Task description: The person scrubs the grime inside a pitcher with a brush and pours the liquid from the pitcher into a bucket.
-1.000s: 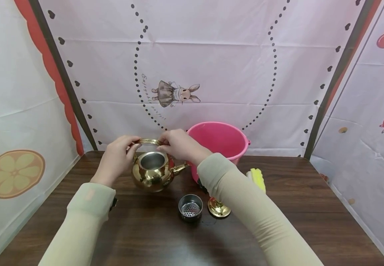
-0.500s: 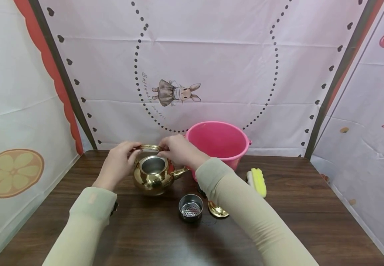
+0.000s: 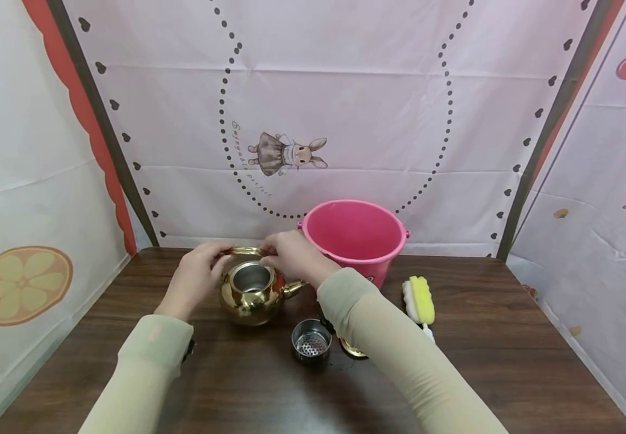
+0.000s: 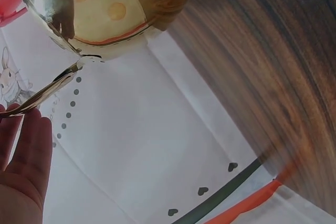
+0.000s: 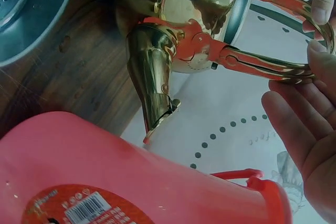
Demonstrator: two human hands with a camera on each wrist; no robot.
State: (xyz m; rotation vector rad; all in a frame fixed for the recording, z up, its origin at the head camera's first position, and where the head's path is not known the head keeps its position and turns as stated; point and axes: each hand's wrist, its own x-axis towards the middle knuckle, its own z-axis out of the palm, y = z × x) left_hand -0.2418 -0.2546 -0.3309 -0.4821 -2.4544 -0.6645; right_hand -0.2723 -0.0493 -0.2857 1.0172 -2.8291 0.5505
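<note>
A shiny gold teapot (image 3: 250,307) without its lid stands upright at the left of the head view, its spout pointing right. My left hand (image 3: 196,277) pinches the left end of its arched handle (image 3: 246,251). At the other end, my right hand (image 3: 296,258) grips the same handle between thumb and fingers. The right wrist view shows the spout (image 5: 151,72) close to the bucket. Whether the pot's base touches the table cannot be told. To the front right sits a round steel strainer (image 3: 311,343). Beside it, my right sleeve partly covers a gold lid (image 3: 352,349).
A pink bucket (image 3: 383,265) stands at the back, just right of my right hand. Farther right lies a yellow and white sponge brush (image 3: 421,300). The dark wooden table (image 3: 508,337) meets printed cloth walls at the back and sides.
Both hands and the teapot have come down a little, toward the front of the table in the head view. More of the sponge brush shows now, and less of the lid.
</note>
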